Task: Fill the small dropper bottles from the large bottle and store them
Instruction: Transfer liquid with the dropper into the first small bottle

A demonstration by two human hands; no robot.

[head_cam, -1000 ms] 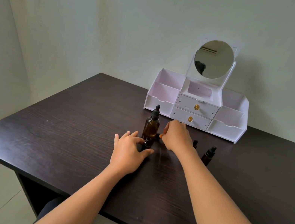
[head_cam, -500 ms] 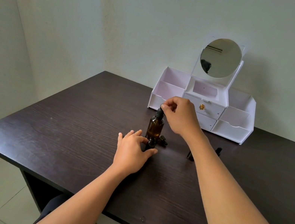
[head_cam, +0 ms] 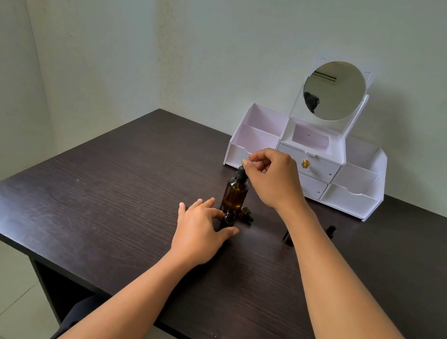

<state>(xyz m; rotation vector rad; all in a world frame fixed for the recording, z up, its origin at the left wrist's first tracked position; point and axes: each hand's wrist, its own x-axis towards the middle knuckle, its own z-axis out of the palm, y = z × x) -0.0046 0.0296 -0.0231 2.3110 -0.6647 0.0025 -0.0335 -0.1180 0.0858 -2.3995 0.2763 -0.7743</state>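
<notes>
Right hand: The right hand (head_cam: pixel 272 175) is pinching the black top (head_cam: pixel 241 172) of the big bottle (head_cam: pixel 235 194) with its thumb and fingertips.
Left hand: The left hand (head_cam: pixel 199 231) is curling round a little bottle (head_cam: pixel 227 221) and holding it standing up on the surface (head_cam: pixel 90 205).
Big bottle: It is standing near the middle of the surface, closer to the far edge, just behind the little bottle. Its top is sitting on it.
Loose top: A small dark top (head_cam: pixel 246 214) is lying on the surface just beside the big bottle, on its right. It is looking like the little bottle's own top.
Other bottles: A second little bottle (head_cam: pixel 288 237) is peeking out from behind the right arm. A third little bottle (head_cam: pixel 331 230) is standing a bit nearer the right edge.
Storage box: A white box with a mirror (head_cam: pixel 354 198) is sitting by the far edge.
What changed: A second ago the right hand was down low by the surface. Now it is up at the big bottle's top. The left hand is staying where it was.
What it means: The little bottle is looking open and ready. I think the right hand is getting set to take the big bottle's top off. The filling is only just starting.
</notes>
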